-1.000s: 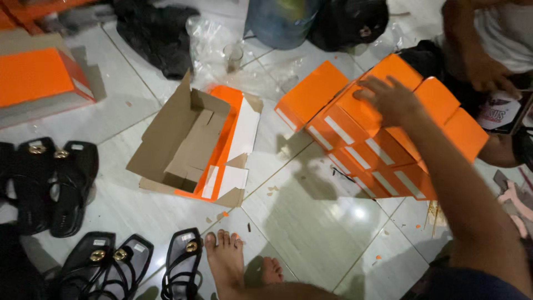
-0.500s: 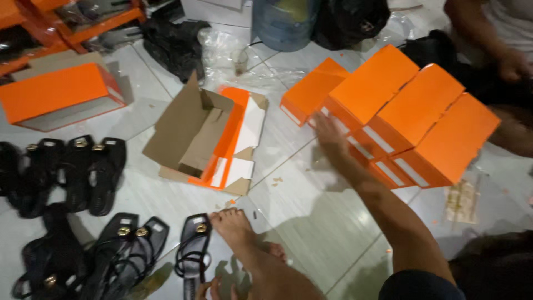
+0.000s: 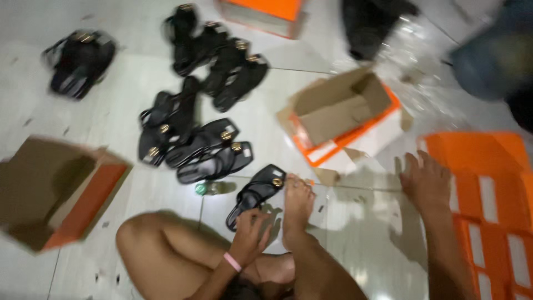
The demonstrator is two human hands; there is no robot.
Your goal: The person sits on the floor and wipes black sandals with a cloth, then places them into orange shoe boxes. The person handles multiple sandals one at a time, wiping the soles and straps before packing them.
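Note:
My left hand (image 3: 251, 226), with a pink band on the wrist, has its fingers curled on the heel end of a single black sandal (image 3: 260, 188) that lies on the white floor tiles beside my bare foot (image 3: 297, 205). My right hand (image 3: 426, 180) rests flat on the floor with fingers spread, empty, just left of a stack of flat orange boxes (image 3: 488, 183). The picture is blurred.
Several black sandals with gold buckles (image 3: 194, 139) lie ahead, and another pair (image 3: 80, 61) sits far left. An open orange-and-brown box (image 3: 338, 111) is in the middle, another open box (image 3: 55, 194) at left. A black bag (image 3: 372, 28) and a blue jug (image 3: 494, 50) stand behind.
The view has swung left toward the sandals. My right hand has come down off the orange boxes onto the floor. My left hand has come into view at the single sandal.

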